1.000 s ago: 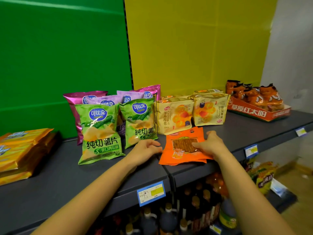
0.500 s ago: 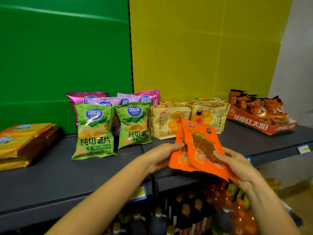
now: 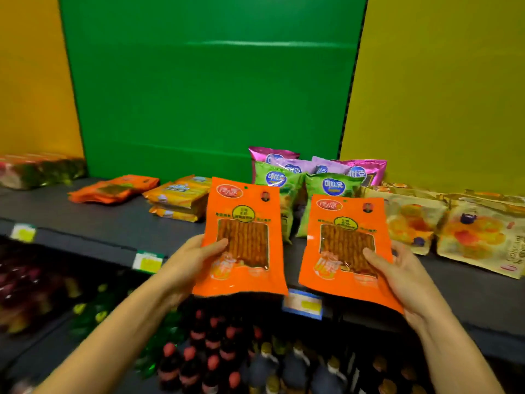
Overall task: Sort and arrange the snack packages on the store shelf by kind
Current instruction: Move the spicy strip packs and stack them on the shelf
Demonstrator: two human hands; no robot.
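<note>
My left hand (image 3: 189, 260) grips one orange snack pack (image 3: 241, 240) by its lower left edge, thumb on the front. My right hand (image 3: 397, 268) holds a second, matching orange snack pack (image 3: 345, 251) by its right side. Both packs are upright in the air in front of the dark shelf (image 3: 113, 223). A pile of the same orange packs (image 3: 112, 189) lies flat on the shelf to the left. Behind the held packs stand green chip bags (image 3: 329, 191) and pink chip bags (image 3: 366, 170).
Yellow-orange flat packs (image 3: 179, 197) are stacked left of the chips. Cream bread bags (image 3: 480, 237) stand at the right. Red-green packs (image 3: 34, 172) lie at the far left. Bottles (image 3: 216, 359) fill the shelf below, with price tags (image 3: 302, 304) on the edge.
I lifted the orange packs off the shelf and split them, one in each hand. My view has swung left, so the chips and bread bags now sit to the right.
</note>
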